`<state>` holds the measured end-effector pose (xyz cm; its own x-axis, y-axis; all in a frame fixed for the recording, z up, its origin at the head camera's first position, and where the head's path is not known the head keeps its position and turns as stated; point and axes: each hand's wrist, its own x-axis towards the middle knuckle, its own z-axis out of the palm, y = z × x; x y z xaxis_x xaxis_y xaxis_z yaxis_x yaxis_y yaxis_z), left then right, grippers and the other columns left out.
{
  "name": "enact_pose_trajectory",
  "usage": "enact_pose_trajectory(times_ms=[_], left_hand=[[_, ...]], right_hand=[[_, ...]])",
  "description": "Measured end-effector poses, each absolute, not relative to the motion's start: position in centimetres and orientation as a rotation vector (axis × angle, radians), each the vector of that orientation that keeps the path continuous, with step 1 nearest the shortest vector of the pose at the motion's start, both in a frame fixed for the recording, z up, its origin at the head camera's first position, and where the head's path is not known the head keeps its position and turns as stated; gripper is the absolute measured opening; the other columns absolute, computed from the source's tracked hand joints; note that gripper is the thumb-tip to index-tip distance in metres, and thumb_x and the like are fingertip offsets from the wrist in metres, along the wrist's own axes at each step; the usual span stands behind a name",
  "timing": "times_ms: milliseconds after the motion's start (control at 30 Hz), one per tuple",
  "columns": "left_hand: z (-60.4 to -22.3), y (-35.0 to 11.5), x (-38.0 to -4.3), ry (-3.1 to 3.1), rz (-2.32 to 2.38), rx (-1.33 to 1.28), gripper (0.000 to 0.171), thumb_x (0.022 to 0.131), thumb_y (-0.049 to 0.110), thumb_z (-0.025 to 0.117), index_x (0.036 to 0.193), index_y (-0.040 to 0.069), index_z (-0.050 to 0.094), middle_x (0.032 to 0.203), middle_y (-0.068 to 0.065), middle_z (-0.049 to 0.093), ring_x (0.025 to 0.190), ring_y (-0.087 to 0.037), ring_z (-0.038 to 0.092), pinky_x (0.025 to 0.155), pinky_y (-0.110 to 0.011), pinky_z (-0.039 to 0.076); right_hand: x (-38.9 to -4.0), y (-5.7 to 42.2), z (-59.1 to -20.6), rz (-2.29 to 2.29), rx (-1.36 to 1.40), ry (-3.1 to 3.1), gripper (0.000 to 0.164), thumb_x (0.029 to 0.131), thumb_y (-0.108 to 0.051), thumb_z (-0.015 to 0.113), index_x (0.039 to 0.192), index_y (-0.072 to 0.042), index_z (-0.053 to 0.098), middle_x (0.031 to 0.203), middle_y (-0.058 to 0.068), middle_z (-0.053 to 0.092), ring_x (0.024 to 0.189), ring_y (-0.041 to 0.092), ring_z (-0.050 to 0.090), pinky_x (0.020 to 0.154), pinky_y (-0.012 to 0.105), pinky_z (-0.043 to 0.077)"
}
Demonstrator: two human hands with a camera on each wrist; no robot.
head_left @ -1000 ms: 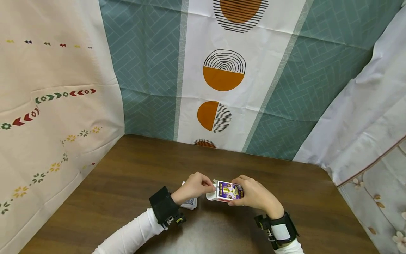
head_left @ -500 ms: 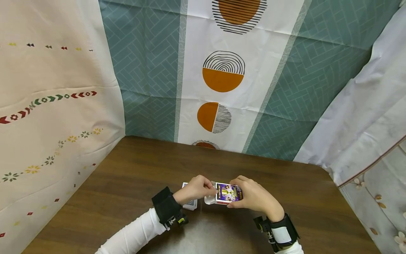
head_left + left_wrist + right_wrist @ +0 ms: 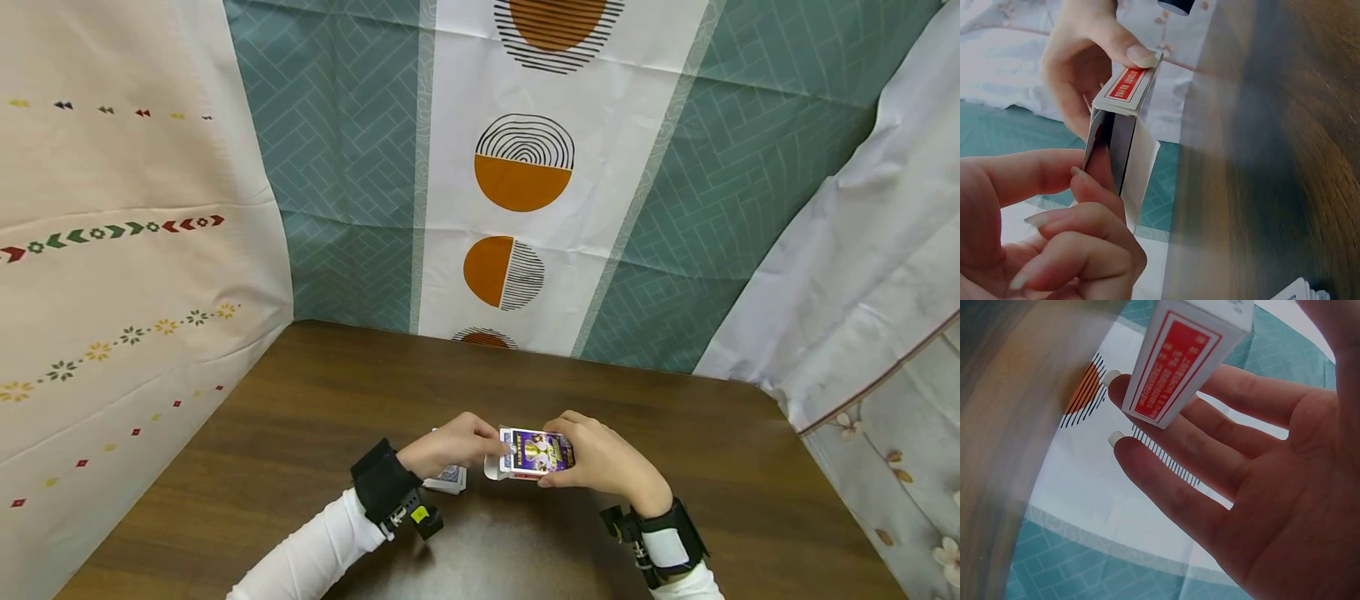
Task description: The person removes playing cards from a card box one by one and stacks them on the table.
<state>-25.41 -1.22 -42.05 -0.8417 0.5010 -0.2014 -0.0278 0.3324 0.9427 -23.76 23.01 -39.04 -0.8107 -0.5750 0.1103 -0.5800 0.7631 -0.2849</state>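
Note:
A purple-fronted playing-card box (image 3: pixel 543 454) lies level between the hands, its mouth facing left. My right hand (image 3: pixel 603 457) grips the box by its right end, thumb on the near edge and fingers on the far edge. My left hand (image 3: pixel 456 440) pinches a playing card (image 3: pixel 507 438) with a blue-patterned back, which pokes out of the mouth. In the left wrist view, one fingertip reaches inside the box beside an unfolded white flap (image 3: pixel 1141 169). The red-labelled box end (image 3: pixel 1175 369) shows in the right wrist view. A stack of cards (image 3: pixel 453 477) is partly hidden under my left hand.
The brown wooden table (image 3: pixel 360 367) carries the stack and lies beneath both hands. A patterned teal and white cloth (image 3: pixel 517 275) hangs along its back edge, with pale cloths at the left and right sides.
My left hand has moved right onto the box mouth, then slightly back left. The blue-patterned card back now shows at the mouth. My right hand and the box stay nearly in place.

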Motion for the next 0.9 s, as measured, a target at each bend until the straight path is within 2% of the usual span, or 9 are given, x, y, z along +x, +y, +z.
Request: enact_pose_trajectory(times_ms=[100,233,333,433,600,900], left_hand=[[-41.9,-1.7,-25.3,2.134,1.547,0.418,0.021,0.092,0.018,0.064,0.093,-0.001,0.072,0.067,0.001,0.052,0.055,-0.01,0.037,0.051,-0.022,0.029],[-42.0,-2.7,-25.0,2.131,1.573,0.409,0.022,0.095,0.015,0.059,0.092,-0.005,0.066,0.07,-0.001,0.057,0.059,-0.01,0.05,0.055,-0.023,0.035],[-42.1,-3.6,-24.8,2.057,1.632,0.382,0.022,0.098,0.013,0.054,0.101,-0.007,0.062,0.083,-0.011,0.068,0.065,-0.012,0.064,0.058,-0.022,0.044],[-42.0,-4.6,-24.7,1.969,1.701,0.371,0.023,0.099,0.01,0.05,0.11,-0.009,0.057,0.097,-0.019,0.069,0.071,-0.015,0.071,0.063,-0.021,0.051],[-42.0,-6.2,-24.9,1.945,1.768,0.405,0.029,0.097,0.006,0.052,0.118,-0.013,0.055,0.101,-0.014,0.066,0.078,-0.018,0.071,0.072,-0.022,0.054],[-42.8,-8.8,-25.7,2.013,1.84,0.358,0.033,0.095,0.005,0.056,0.122,-0.014,0.056,0.1,-0.012,0.066,0.081,-0.013,0.063,0.084,-0.029,0.054]], right_hand=[[-23.8,23.0,-39.0,0.478,0.956,-2.94,0.06,0.068,-0.043,0.085,0.112,-0.007,0.065,0.106,0.001,0.062,0.082,0.008,0.054,0.069,0.023,0.047],[-23.9,23.2,-38.9,0.472,0.926,-2.945,0.06,0.068,-0.042,0.085,0.112,-0.007,0.065,0.106,0.001,0.062,0.082,0.009,0.054,0.069,0.022,0.047],[-23.9,23.4,-38.9,0.447,0.911,-2.933,0.06,0.068,-0.042,0.086,0.111,-0.006,0.065,0.106,0.002,0.062,0.083,0.01,0.055,0.07,0.023,0.048],[-24.1,23.6,-39.0,0.426,0.915,-2.92,0.06,0.068,-0.042,0.085,0.111,-0.005,0.065,0.106,0.003,0.063,0.084,0.011,0.056,0.071,0.025,0.048],[-24.3,23.6,-38.9,0.436,0.912,-2.923,0.06,0.068,-0.042,0.085,0.112,-0.005,0.065,0.105,0.004,0.063,0.083,0.011,0.055,0.071,0.025,0.048],[-24.2,23.5,-39.1,0.431,0.885,-2.95,0.062,0.067,-0.043,0.086,0.112,-0.005,0.065,0.106,0.004,0.063,0.082,0.011,0.054,0.069,0.024,0.047]])
